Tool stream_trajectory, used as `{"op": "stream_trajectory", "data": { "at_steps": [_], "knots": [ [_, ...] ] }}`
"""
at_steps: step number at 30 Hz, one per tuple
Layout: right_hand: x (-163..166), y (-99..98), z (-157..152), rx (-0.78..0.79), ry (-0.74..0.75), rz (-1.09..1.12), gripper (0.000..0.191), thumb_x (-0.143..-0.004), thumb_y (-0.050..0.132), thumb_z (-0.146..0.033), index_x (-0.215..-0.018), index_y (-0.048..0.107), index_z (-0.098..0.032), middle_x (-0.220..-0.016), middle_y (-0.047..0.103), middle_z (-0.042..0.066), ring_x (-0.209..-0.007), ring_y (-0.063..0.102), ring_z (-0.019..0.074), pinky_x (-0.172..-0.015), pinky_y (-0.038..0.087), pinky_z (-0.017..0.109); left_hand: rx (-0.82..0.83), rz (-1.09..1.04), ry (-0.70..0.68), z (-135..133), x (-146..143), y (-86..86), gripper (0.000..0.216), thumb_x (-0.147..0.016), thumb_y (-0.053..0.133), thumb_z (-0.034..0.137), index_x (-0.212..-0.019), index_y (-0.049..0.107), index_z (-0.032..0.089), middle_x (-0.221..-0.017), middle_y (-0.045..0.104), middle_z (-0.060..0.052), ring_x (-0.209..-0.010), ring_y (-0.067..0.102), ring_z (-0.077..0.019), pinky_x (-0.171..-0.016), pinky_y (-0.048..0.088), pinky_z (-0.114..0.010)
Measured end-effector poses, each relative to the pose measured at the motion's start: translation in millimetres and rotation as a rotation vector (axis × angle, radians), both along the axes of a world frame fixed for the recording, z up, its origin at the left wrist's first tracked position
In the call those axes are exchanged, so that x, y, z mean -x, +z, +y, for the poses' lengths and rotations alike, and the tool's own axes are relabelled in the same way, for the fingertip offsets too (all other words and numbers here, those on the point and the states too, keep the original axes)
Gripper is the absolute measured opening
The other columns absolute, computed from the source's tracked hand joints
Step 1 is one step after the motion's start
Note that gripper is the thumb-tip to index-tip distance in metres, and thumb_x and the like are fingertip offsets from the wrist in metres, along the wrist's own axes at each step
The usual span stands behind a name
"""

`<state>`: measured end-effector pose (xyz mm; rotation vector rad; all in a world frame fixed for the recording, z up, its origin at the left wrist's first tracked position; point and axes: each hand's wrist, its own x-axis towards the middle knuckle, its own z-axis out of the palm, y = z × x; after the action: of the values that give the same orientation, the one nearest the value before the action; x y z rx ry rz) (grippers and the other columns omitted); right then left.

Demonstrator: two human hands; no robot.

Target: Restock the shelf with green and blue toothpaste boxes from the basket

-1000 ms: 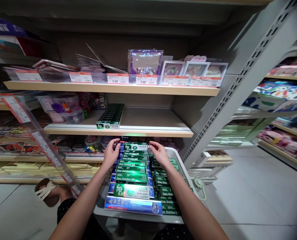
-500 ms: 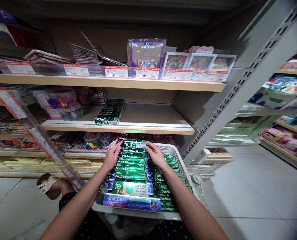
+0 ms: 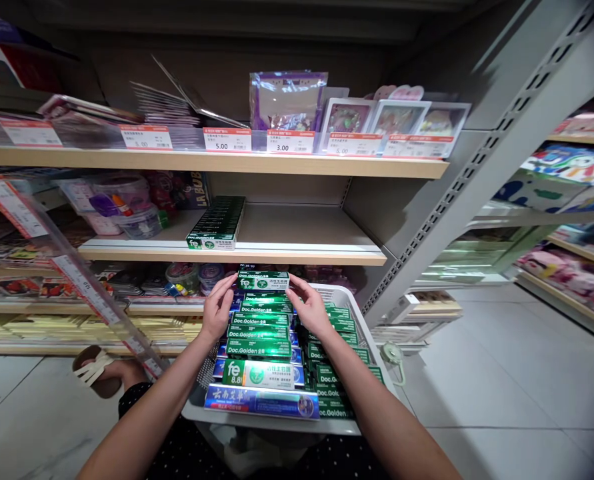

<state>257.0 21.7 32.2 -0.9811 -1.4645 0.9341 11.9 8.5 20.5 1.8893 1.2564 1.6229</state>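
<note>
A white basket (image 3: 365,319) sits on my lap, packed with green Doc.Golden toothpaste boxes (image 3: 258,347). My left hand (image 3: 218,309) and my right hand (image 3: 310,309) grip the two ends of the farthest green box (image 3: 263,283), lifted slightly above the stack. A white-and-green "fe" box (image 3: 264,374) and a blue box (image 3: 261,402) lie at the near end of the basket. On the middle shelf (image 3: 297,252) stands a row of the same green boxes (image 3: 215,224).
The top shelf (image 3: 217,162) carries packets and red price tags. A clear price strip (image 3: 71,273) slants down at left, with a sandalled foot (image 3: 94,370) below it. Grey shelf uprights (image 3: 481,160) rise at right beside tiled aisle floor (image 3: 501,400).
Both hands closed in on the farthest green box and raised it a little out of the stack. The view tilted slightly upward.
</note>
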Motion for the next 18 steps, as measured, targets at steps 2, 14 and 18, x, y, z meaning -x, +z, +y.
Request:
{"op": "stream_trajectory", "data": {
  "at_steps": [2, 14, 18],
  "knots": [
    [0.0, -0.9, 0.5, 0.013, -0.008, 0.017, 0.045, -0.083, 0.064, -0.042, -0.122, 0.061, -0.021, -0.124, 0.064, 0.01, -0.112, 0.061, 0.0237, -0.1, 0.048, 0.041, -0.008, -0.026, 0.016, 0.0, -2.0, 1.3, 0.037, -0.093, 0.047, 0.037, -0.121, 0.064, 0.02, -0.126, 0.062, -0.01, -0.119, 0.055, -0.0239, -0.105, 0.043, -0.043],
    [0.0, -4.7, 3.6, 0.061, -0.062, -0.011, 0.04, -0.079, 0.067, -0.04, -0.112, 0.058, -0.019, -0.107, 0.066, 0.008, -0.094, 0.064, 0.0195, -0.088, 0.052, 0.036, 0.186, -0.306, 0.002, 8.2, -8.7, -4.0, 0.038, -0.076, 0.07, 0.039, -0.105, 0.069, 0.016, -0.115, 0.065, -0.011, -0.105, 0.064, -0.0228, -0.093, 0.054, -0.039],
    [0.8, -5.8, 4.1, 0.075, -0.05, 0.02, 0.044, -0.079, 0.067, -0.039, -0.118, 0.057, -0.019, -0.112, 0.065, 0.009, -0.095, 0.063, 0.0194, -0.089, 0.051, 0.037, 0.231, -0.34, -0.017, 6.8, -9.7, -3.0, 0.039, -0.074, 0.072, 0.04, -0.104, 0.068, 0.015, -0.117, 0.065, -0.012, -0.104, 0.065, -0.0224, -0.092, 0.054, -0.038]
  ]
}}
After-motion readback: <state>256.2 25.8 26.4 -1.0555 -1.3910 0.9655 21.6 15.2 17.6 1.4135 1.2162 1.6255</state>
